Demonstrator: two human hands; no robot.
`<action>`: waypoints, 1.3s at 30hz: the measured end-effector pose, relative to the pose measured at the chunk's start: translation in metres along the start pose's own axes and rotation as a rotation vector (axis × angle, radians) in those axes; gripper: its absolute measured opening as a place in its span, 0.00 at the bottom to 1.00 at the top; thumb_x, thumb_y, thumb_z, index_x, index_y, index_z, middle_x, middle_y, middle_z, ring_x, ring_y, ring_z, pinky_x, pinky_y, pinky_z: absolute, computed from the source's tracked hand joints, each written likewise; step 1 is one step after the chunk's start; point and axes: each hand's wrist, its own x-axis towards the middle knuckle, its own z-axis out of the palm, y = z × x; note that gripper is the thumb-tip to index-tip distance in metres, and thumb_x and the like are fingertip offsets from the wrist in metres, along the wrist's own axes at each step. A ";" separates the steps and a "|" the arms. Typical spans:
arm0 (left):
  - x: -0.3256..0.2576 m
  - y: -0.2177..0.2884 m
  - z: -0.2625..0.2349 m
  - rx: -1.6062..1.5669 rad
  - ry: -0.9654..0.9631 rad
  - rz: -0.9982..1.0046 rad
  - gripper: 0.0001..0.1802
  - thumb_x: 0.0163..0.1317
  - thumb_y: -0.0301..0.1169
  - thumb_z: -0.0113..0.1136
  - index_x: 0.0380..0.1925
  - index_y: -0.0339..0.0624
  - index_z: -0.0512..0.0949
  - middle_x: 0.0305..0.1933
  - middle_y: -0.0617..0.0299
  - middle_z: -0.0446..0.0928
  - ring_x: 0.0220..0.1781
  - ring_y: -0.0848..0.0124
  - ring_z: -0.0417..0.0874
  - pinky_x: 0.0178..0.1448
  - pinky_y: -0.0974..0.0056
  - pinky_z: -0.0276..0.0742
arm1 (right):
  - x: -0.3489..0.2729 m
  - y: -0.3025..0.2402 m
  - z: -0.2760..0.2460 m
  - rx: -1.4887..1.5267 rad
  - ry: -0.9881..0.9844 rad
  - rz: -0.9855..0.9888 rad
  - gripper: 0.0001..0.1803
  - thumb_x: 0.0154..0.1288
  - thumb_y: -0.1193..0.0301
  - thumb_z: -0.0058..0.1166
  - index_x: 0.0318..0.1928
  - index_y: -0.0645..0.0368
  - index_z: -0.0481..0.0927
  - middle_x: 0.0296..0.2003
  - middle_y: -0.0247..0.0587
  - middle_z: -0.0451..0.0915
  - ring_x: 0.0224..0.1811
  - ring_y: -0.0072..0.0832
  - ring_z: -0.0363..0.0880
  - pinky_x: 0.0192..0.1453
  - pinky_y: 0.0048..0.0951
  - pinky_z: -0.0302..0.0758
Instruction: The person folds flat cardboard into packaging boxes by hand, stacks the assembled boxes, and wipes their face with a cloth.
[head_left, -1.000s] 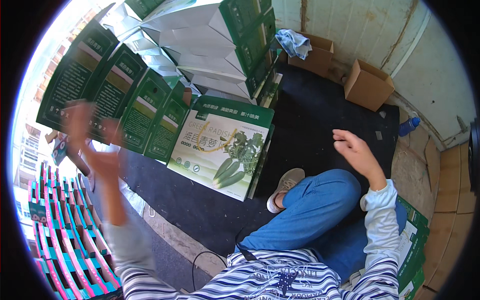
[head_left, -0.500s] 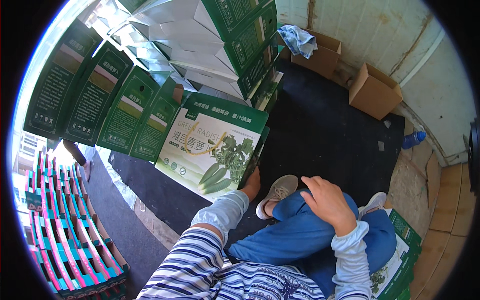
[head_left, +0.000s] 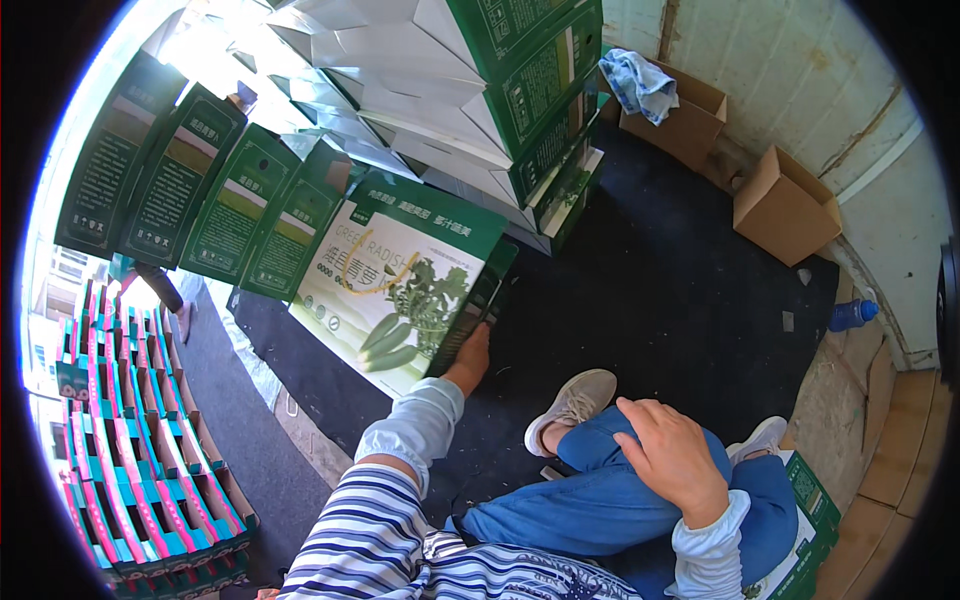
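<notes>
A green and white carton with a radish picture and a yellow cord handle stands tilted before me on the left. My left hand grips its right-hand side near the lower corner; some of its fingers are hidden against the carton. My right hand holds nothing. It is over my bent knee in blue trousers, the fingers stretched out and the thumb apart. Beside the held carton, several green cartons stand in a row to the left.
Behind, green and white cartons are stacked high. Brown boxes, one with a blue cloth, stand by the wall. A blue bottle lies at right. Pink and teal trays fill the lower left. Black matting covers the floor.
My left hand and the carton have shifted left, closer against the row of green cartons. The view has turned a little. My right hand stays over the knee.
</notes>
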 end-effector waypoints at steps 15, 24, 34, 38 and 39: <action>-0.011 -0.016 -0.037 -0.326 0.023 0.005 0.22 0.52 0.42 0.55 0.45 0.44 0.77 0.56 0.54 0.70 0.65 0.59 0.60 0.69 0.48 0.44 | -0.005 0.016 0.009 -0.016 0.025 0.084 0.19 0.60 0.65 0.50 0.49 0.62 0.71 0.38 0.44 0.75 0.40 0.39 0.76 0.43 0.37 0.73; -0.078 0.054 -0.234 -1.900 0.245 0.171 0.23 0.63 0.41 0.49 0.51 0.34 0.68 0.51 0.41 0.70 0.54 0.48 0.71 0.58 0.56 0.66 | -0.016 0.019 0.012 0.022 0.528 0.031 0.18 0.56 0.72 0.52 0.48 0.61 0.72 0.41 0.45 0.74 0.41 0.39 0.76 0.44 0.35 0.74; -0.202 -0.032 -0.427 -1.670 1.054 0.872 0.07 0.50 0.17 0.50 0.31 0.34 0.72 0.40 0.45 0.75 0.37 0.57 0.80 0.47 0.57 0.74 | -0.173 0.002 0.044 0.052 0.856 0.414 0.18 0.57 0.69 0.53 0.49 0.60 0.73 0.46 0.48 0.73 0.47 0.41 0.74 0.50 0.37 0.72; -0.248 -0.025 -0.519 -1.678 1.155 1.241 0.06 0.56 0.34 0.58 0.24 0.46 0.76 0.28 0.63 0.77 0.28 0.69 0.81 0.40 0.62 0.76 | -0.266 -0.006 0.058 0.170 1.081 0.640 0.15 0.59 0.73 0.49 0.48 0.60 0.73 0.44 0.46 0.74 0.42 0.35 0.77 0.46 0.30 0.74; -0.252 -0.026 -0.520 -1.677 1.110 1.414 0.07 0.52 0.35 0.61 0.27 0.47 0.78 0.32 0.60 0.79 0.32 0.68 0.82 0.41 0.59 0.76 | -0.285 -0.008 0.062 0.268 1.183 0.694 0.13 0.61 0.74 0.47 0.48 0.60 0.73 0.43 0.44 0.75 0.41 0.32 0.77 0.44 0.27 0.74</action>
